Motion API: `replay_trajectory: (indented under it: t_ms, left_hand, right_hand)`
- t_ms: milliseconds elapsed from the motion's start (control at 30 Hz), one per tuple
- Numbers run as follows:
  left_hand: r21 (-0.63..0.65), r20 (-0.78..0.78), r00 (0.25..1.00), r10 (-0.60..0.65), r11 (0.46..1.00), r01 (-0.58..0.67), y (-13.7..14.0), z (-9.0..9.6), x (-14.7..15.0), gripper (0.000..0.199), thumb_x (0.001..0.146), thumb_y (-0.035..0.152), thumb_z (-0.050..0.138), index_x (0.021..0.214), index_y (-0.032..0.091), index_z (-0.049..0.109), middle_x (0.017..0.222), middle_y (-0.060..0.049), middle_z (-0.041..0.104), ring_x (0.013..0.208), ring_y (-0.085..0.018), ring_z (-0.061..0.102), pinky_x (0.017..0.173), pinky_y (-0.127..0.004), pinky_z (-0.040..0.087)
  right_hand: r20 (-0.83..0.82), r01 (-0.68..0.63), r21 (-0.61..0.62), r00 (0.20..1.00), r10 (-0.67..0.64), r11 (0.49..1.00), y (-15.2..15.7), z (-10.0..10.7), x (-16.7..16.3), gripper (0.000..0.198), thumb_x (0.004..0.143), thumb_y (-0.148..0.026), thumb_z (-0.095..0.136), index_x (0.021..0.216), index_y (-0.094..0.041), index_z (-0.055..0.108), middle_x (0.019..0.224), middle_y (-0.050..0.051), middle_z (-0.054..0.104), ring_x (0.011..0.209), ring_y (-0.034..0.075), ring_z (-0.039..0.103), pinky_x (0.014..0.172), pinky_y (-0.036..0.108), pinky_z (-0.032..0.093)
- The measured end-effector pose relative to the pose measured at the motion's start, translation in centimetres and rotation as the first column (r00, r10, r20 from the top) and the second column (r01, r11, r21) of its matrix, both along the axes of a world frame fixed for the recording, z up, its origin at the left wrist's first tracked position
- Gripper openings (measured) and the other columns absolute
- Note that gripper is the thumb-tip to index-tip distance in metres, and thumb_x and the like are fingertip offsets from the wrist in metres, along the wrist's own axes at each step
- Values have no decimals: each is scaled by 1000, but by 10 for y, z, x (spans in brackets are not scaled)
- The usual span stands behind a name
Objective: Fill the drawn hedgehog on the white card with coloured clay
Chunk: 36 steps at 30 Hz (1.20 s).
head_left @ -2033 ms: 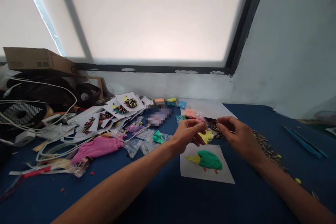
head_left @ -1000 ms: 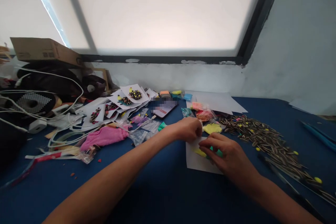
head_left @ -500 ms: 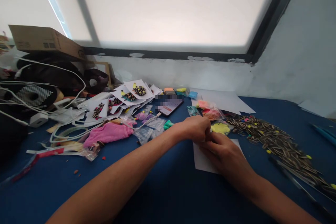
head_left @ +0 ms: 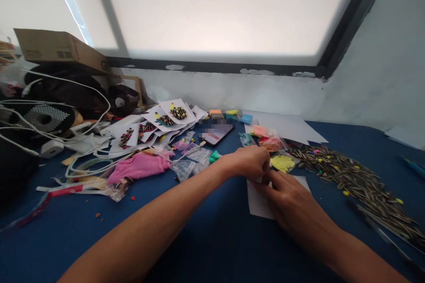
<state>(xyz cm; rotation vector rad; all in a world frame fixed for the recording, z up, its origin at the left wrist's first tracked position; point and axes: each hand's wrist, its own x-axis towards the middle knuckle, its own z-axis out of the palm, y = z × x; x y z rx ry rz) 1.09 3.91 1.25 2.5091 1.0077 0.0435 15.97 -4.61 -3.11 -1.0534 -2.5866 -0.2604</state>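
Note:
My left hand (head_left: 253, 162) is closed, its curled fingers meeting those of my right hand (head_left: 288, 191) over a small sheet of white paper (head_left: 258, 203). The fingers of my right hand are bent and pressed together at the same spot. Whatever sits between the fingertips is hidden. Just beyond the hands lies a flattened lump of yellow clay (head_left: 282, 163) on clear plastic. Sunflower seeds (head_left: 357, 181) are heaped to the right, with a few yellow bits among them.
Cards (head_left: 164, 118) with seeds stuck on them are piled at the back left. A phone (head_left: 219, 134) lies mid-table, and a pink cloth (head_left: 139, 167) sits among white cables. Bagged orange clay (head_left: 270, 143) and white sheets (head_left: 290, 127) are at the back. A pen (head_left: 381, 230) rests at right.
The whole view has shifted slightly. Both hands stay together over the paper, with only small changes in the right fingers.

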Motion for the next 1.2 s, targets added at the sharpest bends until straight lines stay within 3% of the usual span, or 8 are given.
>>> replay_trajectory:
  t_ms: [633, 933, 1100, 1200]
  left_hand:
    - [75, -6, 1000, -7, 997, 7, 0, -5, 1, 26, 73, 10, 56, 90, 19, 73, 92, -6, 72, 83, -21, 64, 65, -25, 47]
    - [60, -27, 1000, -10, 998, 12, -2, -1, 1, 23, 70, 14, 63, 89, 19, 73, 90, -6, 72, 79, -19, 63, 63, -24, 46]
    - [52, -16, 1000, -11, 999, 11, 1, -5, 2, 22, 72, 17, 61, 90, 20, 73, 91, -4, 71, 79, -19, 64, 59, -23, 44]
    - [53, -10, 1000, -11, 999, 11, 3, -9, 2, 24, 71, 13, 58, 89, 20, 73, 91, -4, 72, 79, -18, 63, 60, -23, 45]
  right_hand:
    - [31, 24, -14, 999, -23, 1000, -4, 3, 3, 41, 82, -1, 42, 109, -18, 67, 98, 15, 63, 88, 26, 60, 74, 43, 53]
    - [-32, 51, -34, 998, -53, 998, -6, 7, 5, 45, 82, -2, 36, 111, -21, 66, 101, 13, 63, 88, 25, 61, 72, 41, 52]
    - [-181, 118, -101, 974, -135, 988, -8, 20, 10, 25, 85, -10, 40, 82, -21, 62, 87, 7, 61, 75, 18, 60, 65, 32, 50]
    - [-211, 136, -130, 964, -161, 982, -8, 20, 13, 18, 88, -17, 44, 79, -22, 59, 85, 6, 60, 74, 17, 60, 63, 30, 49]
